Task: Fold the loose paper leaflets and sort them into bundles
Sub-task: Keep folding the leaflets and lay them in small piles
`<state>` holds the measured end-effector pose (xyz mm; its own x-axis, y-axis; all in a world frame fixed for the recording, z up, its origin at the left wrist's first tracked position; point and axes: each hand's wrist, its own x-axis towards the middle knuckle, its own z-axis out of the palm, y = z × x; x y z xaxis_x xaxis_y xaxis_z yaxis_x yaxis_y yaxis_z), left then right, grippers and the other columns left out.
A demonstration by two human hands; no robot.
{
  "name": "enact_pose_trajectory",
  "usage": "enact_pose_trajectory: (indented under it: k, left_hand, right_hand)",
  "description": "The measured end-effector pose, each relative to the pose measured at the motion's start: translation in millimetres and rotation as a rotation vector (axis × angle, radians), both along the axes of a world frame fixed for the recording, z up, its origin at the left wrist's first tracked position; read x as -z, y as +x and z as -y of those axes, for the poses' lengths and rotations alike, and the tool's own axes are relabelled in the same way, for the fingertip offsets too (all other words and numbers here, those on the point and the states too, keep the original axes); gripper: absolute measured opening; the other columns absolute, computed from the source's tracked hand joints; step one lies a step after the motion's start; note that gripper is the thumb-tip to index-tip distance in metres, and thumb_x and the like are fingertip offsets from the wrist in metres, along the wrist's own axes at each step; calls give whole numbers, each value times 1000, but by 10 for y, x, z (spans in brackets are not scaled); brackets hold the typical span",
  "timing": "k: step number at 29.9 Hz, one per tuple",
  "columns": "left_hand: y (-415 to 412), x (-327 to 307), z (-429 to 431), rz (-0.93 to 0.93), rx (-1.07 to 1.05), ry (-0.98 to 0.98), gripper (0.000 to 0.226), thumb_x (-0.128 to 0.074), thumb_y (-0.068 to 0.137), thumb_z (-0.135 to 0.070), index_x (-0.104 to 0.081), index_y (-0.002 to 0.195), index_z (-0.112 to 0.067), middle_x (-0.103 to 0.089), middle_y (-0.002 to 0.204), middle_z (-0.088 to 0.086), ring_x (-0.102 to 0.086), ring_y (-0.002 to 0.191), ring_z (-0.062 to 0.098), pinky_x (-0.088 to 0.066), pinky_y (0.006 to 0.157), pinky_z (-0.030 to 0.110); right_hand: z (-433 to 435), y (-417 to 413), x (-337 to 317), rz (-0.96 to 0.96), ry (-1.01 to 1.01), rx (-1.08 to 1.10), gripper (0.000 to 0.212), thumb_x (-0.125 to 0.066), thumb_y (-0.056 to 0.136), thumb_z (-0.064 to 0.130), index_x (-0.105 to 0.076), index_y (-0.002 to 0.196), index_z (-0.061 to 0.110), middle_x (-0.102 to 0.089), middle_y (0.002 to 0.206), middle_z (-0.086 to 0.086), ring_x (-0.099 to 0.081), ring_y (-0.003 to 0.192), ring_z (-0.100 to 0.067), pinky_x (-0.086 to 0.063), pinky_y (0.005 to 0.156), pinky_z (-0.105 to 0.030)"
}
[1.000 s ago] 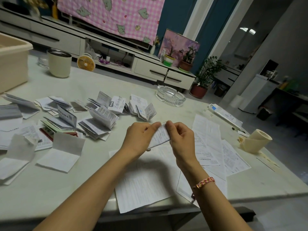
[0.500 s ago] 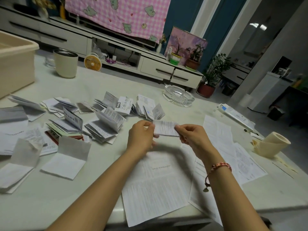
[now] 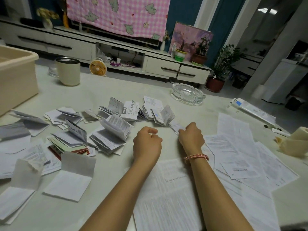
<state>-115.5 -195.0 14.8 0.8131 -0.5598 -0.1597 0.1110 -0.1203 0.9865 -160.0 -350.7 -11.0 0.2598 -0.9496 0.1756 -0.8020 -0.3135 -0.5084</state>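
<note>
My right hand (image 3: 191,136) pinches a small folded leaflet (image 3: 175,127) and holds it low beside the rightmost bundle of folded leaflets (image 3: 160,114). Most of that leaflet is hidden behind my fingers. My left hand (image 3: 147,143) hovers just left of it with fingers curled and nothing in it. Several bundles of folded leaflets (image 3: 110,132) lie in a loose row across the middle and left of the white table (image 3: 106,194). Flat unfolded leaflets (image 3: 233,147) are spread to the right and in front of me under my forearms.
A beige cup (image 3: 67,71) and a beige tub (image 3: 15,77) stand at the back left. A glass ashtray (image 3: 187,94) sits at the back right. A long white box (image 3: 253,111) and a paper roll (image 3: 295,140) lie at the right edge.
My left hand has let go of the small folded leaflet. My right hand has carried it forward and down, next to the rightmost bundle.
</note>
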Motion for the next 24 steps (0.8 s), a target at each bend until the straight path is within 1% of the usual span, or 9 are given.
enact_pose_trajectory:
  k: [3, 5, 8, 11, 14, 18, 21, 23, 24]
  left_hand:
    - [-28, -4, 32, 26, 16, 17, 26, -44, 82, -2, -51, 77, -26, -68, 98, 10, -64, 90, 32, -51, 82, 43]
    - [-59, -20, 34, 45, 37, 17, 26, -43, 83, -2, -52, 79, -27, -68, 97, 9, -65, 91, 32, -51, 81, 41]
    - [-123, -54, 15, 90, 83, 20, 26, -42, 84, -3, -53, 82, -26, -68, 97, 8, -64, 91, 30, -51, 81, 41]
    - [-192, -87, -24, 119, 117, 25, 25, -41, 84, -4, -55, 87, -25, -67, 101, 7, -64, 93, 28, -51, 81, 39]
    - [-300, -107, -62, 137, 166, 43, 25, -42, 84, -4, -56, 90, -23, -66, 103, 8, -64, 92, 28, -51, 82, 40]
    - [-418, -119, -84, 185, 253, 50, 24, -42, 85, -4, -58, 93, -20, -65, 102, 9, -64, 88, 26, -52, 81, 37]
    - [-517, -156, -87, 171, 309, 17, 24, -41, 86, -1, -58, 96, -14, -66, 94, 9, -61, 68, 17, -48, 62, 26]
    - [-532, -162, -102, 161, 323, 5, 23, -42, 87, 0, -59, 98, -11, -66, 90, 9, -58, 61, 13, -45, 54, 21]
    - [-537, -156, -110, 155, 329, 5, 23, -42, 87, 0, -59, 98, -11, -66, 88, 7, -58, 60, 12, -44, 54, 20]
  right_hand:
    - [-34, -3, 11, -107, -41, -25, 38, -52, 93, 26, -42, 122, 3, -44, 127, -20, -52, 110, -37, -41, 86, -37]
    - [-11, -23, -55, 5, 34, -69, 39, -54, 92, 26, -44, 122, 4, -44, 127, -19, -51, 110, -35, -40, 83, -34]
    - [65, -185, -313, 287, 50, -109, 31, -55, 90, 22, -53, 116, 5, -55, 121, -15, -54, 107, -29, -38, 78, -28]
    - [134, -483, -572, 363, 57, -172, 21, -55, 89, 20, -59, 105, 7, -62, 112, -10, -58, 101, -26, -47, 82, -36]
    - [154, -889, -645, 190, 122, -213, 22, -60, 87, 22, -58, 106, 10, -62, 112, -11, -58, 99, -24, -50, 82, -37]
    - [137, -1320, -516, -88, 245, -184, 65, -65, 85, 36, -38, 136, 7, -43, 138, -16, -45, 123, -29, -39, 98, -35]
    - [53, -1511, -353, -200, 281, -150, 87, -67, 78, 50, -26, 143, 7, -37, 145, -14, -42, 128, -29, -36, 99, -32]
    - [27, -1521, -224, -324, 231, -120, 85, -62, 79, 56, -29, 140, 8, -42, 141, -13, -45, 124, -30, -39, 98, -35]
    - [14, -1521, -176, -386, 175, -104, 76, -57, 83, 55, -32, 137, 8, -46, 137, -14, -48, 119, -31, -41, 94, -36]
